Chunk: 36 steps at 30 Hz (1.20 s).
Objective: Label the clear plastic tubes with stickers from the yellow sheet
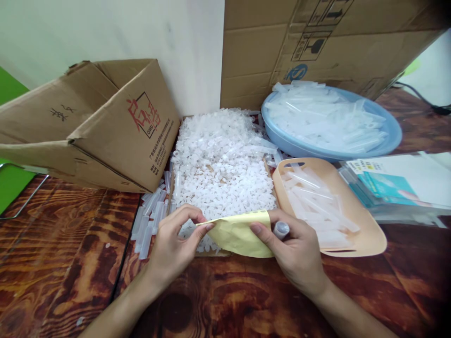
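A yellow sheet of paper (243,234) is stretched between my hands above the near edge of a shallow carton heaped with small white plastic pieces (225,183). My left hand (176,234) pinches the sheet's left corner between thumb and fingertips. On the other side my right hand (296,249) grips the right end, its thumb pressed on the front. A clear plastic tube (281,229) is also in my right hand, its round end facing up beside the paper. What the sheet covers behind it is hidden.
Right of the heap, a peach tray (369,241) holds translucent tubes; behind it a blue basin (392,134) is piled with more. Loose tubes (148,225) lie left of the heap. An open cardboard box (123,126) leans at left. Plastic-wrapped packets (394,183) lie at right.
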Motion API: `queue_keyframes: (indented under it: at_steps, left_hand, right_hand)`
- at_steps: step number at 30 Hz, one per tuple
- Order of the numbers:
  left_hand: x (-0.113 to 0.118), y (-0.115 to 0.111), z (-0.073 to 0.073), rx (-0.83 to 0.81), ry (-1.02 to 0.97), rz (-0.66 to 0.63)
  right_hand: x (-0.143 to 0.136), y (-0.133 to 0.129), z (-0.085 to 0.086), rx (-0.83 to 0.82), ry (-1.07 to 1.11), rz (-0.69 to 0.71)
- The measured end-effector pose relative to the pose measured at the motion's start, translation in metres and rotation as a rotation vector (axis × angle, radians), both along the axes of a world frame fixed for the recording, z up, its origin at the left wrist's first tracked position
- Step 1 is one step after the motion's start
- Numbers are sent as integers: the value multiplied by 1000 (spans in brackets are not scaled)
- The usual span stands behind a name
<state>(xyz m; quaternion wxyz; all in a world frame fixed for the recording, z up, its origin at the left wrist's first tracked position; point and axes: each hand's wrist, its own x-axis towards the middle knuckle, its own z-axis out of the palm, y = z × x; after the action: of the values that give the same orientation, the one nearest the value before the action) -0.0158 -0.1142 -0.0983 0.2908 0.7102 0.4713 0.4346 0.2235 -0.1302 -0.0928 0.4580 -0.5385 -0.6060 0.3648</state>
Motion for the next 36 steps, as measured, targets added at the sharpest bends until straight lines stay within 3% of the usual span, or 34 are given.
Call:
queue_keyframes:
  at_steps: [15,23,32,36]
  left_hand:
    - [-1,0,2,33,-7,-29]
    - [-5,1,-1,-61,-57,-26]
    - [-5,4,-3,-22,-73,-56]
    - [-4,5,-1,48,-29,-44]
  right_hand:
    - [0,-1,0,27,-16,5]
    - [0,-1,1,19,-11,-5]
    - [2,-2,-14,48,-80,-2]
    - [0,-1,-12,73,-104,-1]
